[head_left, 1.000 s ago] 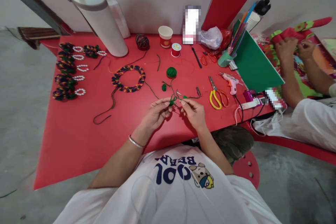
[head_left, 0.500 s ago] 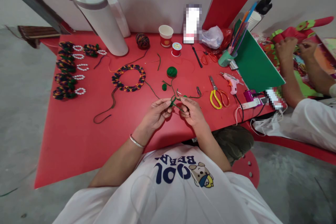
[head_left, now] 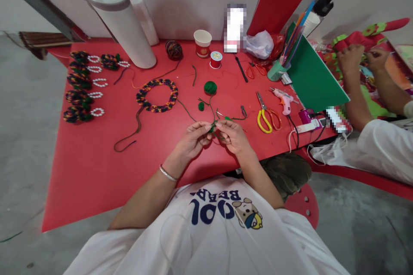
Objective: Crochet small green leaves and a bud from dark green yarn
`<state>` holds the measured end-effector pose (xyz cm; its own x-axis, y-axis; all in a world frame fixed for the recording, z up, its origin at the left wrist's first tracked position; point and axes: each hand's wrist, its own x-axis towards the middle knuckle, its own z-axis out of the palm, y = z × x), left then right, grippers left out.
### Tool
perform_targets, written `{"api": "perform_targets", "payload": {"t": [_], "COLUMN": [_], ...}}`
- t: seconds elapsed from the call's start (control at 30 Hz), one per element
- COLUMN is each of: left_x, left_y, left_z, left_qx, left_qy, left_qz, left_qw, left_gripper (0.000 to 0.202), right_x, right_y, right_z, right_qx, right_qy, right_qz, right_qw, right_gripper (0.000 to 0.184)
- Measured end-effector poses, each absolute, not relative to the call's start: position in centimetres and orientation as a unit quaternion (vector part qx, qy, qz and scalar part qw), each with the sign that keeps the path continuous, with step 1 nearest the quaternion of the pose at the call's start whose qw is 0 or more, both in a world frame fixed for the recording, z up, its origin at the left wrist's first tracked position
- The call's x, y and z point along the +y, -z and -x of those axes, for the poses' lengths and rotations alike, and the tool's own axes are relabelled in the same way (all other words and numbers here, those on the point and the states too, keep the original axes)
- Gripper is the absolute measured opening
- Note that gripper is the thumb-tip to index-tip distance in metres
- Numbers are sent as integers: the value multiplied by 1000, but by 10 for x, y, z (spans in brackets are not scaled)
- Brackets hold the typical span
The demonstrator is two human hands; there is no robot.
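Observation:
My left hand (head_left: 192, 139) and my right hand (head_left: 233, 136) meet over the near middle of the red table (head_left: 97, 172). Both pinch a small piece of dark green yarn (head_left: 212, 127) between their fingertips. A thin metal needle or hook sticks out just past my right fingers. The green strand runs from the piece up to a green yarn ball (head_left: 210, 88). A small green pompom (head_left: 201, 106) lies beside the strand. A silver bangle is on my left wrist.
A multicoloured yarn ring (head_left: 157, 95) lies left of centre, with several yarn-and-pearl pieces (head_left: 82, 94) at far left. Yellow scissors (head_left: 264, 119), a glue gun (head_left: 284, 101), a paper cup (head_left: 202, 43) and a red spool (head_left: 216, 59) lie beyond. Another person's hands (head_left: 361, 58) work at right.
My right hand has drawn closer to my left, so the fingertips now nearly touch at the green yarn. The view has shifted slightly.

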<state>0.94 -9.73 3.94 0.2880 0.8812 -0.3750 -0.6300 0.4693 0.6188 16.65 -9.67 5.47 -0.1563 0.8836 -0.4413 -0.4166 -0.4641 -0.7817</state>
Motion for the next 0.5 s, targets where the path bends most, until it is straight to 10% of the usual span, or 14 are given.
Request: {"api": "perform_targets", "payload": {"t": [0.5], "left_x": [-101], "left_y": [-31], "left_z": [-13], "left_qx": [409], "left_qy": [-458], "left_qz": [-281], "left_qw": [738], "left_gripper": [42], "right_x": [-100], "right_y": [-52], "right_z": [-168], "right_qx": [-405], "right_qy": [-581], "right_qz": [548], "right_qw": [445], "right_gripper": [27]}}
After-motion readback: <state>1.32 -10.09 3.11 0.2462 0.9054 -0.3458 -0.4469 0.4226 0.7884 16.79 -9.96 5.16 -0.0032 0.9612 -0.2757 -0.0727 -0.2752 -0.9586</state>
